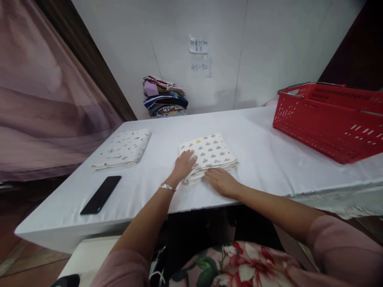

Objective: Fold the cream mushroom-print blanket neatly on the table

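A folded white cloth with a grey duck-like print (211,149) lies on the white-covered table, straight in front of me. My left hand (184,164) rests on its left side, fingers stretched out flat over the top layer. At the near edge of the same cloth is my right hand (222,181), its fingers against the folded layers. Those fingertips are partly hidden under the edge, so whether they pinch the cloth is unclear. A second folded white cloth with small grey prints (124,148) lies apart to the left.
A black phone (101,195) lies at the table's left front. On the right stands a red plastic basket (326,123). Folded textiles are stacked (164,97) against the back wall, beneath paper signs (200,59). A pink curtain (44,87) hangs at the left.
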The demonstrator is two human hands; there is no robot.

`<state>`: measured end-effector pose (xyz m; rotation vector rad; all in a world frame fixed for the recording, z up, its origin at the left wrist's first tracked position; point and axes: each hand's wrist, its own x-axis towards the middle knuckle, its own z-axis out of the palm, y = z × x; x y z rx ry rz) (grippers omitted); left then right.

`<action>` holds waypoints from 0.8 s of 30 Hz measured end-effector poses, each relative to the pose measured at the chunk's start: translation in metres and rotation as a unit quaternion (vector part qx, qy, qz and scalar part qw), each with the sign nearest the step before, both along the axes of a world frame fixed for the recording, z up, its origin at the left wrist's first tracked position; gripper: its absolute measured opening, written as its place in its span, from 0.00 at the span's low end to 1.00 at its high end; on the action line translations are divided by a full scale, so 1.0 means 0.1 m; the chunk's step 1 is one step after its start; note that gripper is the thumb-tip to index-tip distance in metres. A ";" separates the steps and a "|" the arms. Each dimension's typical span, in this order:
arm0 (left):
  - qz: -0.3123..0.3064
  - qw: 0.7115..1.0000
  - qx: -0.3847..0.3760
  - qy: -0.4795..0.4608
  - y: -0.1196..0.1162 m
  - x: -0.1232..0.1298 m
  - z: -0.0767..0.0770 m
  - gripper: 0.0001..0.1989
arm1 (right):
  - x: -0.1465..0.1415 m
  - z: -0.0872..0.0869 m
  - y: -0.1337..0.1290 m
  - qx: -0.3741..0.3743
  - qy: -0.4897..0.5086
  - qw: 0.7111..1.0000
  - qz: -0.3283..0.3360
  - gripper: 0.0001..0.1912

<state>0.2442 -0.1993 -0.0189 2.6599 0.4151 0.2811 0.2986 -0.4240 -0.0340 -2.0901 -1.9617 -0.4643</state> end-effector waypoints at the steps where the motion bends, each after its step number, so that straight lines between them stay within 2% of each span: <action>1: -0.016 1.000 0.006 0.011 -0.04 -0.06 -0.01 0.24 | 0.05 -0.01 -0.11 0.003 0.009 1.000 -0.017 0.19; 4: -0.029 0.999 0.027 0.035 -0.14 -0.18 -0.05 0.23 | 0.24 -0.03 -0.41 -0.001 0.030 0.996 -0.078 0.20; 9: -0.012 0.999 0.028 0.042 -0.16 -0.13 -0.06 0.23 | 0.51 0.02 -0.81 -0.009 0.071 0.980 -0.188 0.21; 13: 0.007 1.000 0.010 0.007 -0.22 -0.15 0.01 0.22 | 0.65 0.02 -0.98 0.042 0.157 0.948 -0.274 0.19; 15: 0.000 0.999 0.023 -0.029 -0.33 -0.21 0.05 0.22 | 0.70 -0.01 -1.00 0.082 0.212 0.923 -0.311 0.17; 18: -0.056 0.994 0.068 -0.066 -0.52 -0.33 0.05 0.22 | 0.77 -0.04 -0.95 0.119 0.306 0.884 -0.332 0.15; 21: -0.101 0.983 0.127 -0.087 -0.64 -0.41 -0.02 0.24 | 0.83 -0.03 -0.85 0.121 0.381 0.846 -0.354 0.13; 24: -0.105 0.976 0.162 -0.097 -0.66 -0.41 -0.09 0.22 | 0.86 0.01 -0.74 0.109 0.477 0.790 -0.369 0.15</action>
